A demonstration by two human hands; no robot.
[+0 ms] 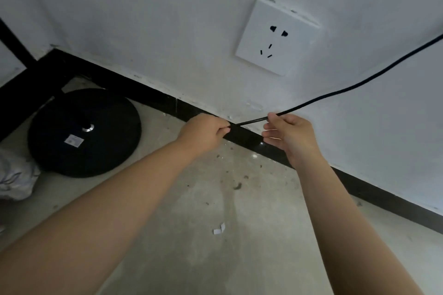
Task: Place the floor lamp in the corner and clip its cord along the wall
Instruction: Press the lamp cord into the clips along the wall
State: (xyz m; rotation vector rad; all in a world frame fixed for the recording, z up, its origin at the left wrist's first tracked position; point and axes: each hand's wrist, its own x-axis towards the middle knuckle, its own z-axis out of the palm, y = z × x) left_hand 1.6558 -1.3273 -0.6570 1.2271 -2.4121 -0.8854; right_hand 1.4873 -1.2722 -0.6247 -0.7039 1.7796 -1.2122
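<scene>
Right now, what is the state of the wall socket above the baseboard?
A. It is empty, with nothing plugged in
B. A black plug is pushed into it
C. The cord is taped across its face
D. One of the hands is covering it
A: the wall socket shows bare open slots, while the cord passes to its right, held between both hands lower down.

Near floor (251, 258) is open but for a paper scrap (219, 229). Far left, the lamp base (84, 132) fills the corner, a bag (14, 179) beside it. The cord (347, 88) slants across the right wall below the socket (278, 36); the left wall is bare.
</scene>
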